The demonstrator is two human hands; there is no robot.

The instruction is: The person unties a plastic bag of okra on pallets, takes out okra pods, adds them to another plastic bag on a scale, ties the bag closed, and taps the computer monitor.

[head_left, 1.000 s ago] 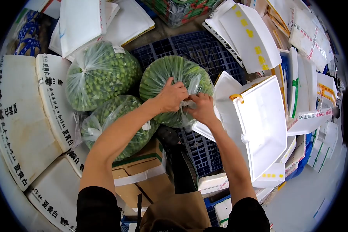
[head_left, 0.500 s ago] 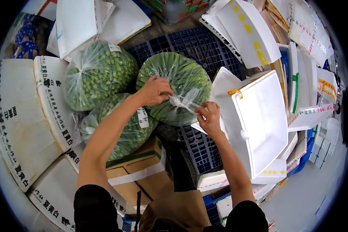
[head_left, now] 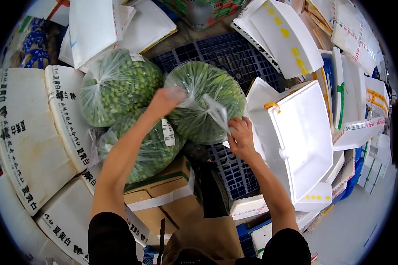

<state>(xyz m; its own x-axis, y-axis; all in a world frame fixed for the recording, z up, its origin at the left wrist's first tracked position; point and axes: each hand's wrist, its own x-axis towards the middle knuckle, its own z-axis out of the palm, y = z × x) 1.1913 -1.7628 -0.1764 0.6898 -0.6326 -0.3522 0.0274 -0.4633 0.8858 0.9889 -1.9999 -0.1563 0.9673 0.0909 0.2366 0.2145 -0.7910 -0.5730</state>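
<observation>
A clear plastic bag of long green vegetables stands in the middle, its twisted neck and loose white end uppermost. My right hand is at the bag's right side, fingers pinched on the tip of that loose end. Over the bag's left edge is my left hand, smeared by motion, so its fingers cannot be made out. Just left lies a second clear bag of green vegetables. Below it, a third bag with a white label is partly hidden behind my left forearm.
Blue plastic pallets cover the floor beneath. White foam boxes with black lettering line the left. Open foam boxes and lids crowd the right. A taped cardboard box is near my legs, and a green crate is at the top.
My left hand has come off the bag's neck and moved left. The plastic end now stands up loosely, with my right hand still at its tip.
</observation>
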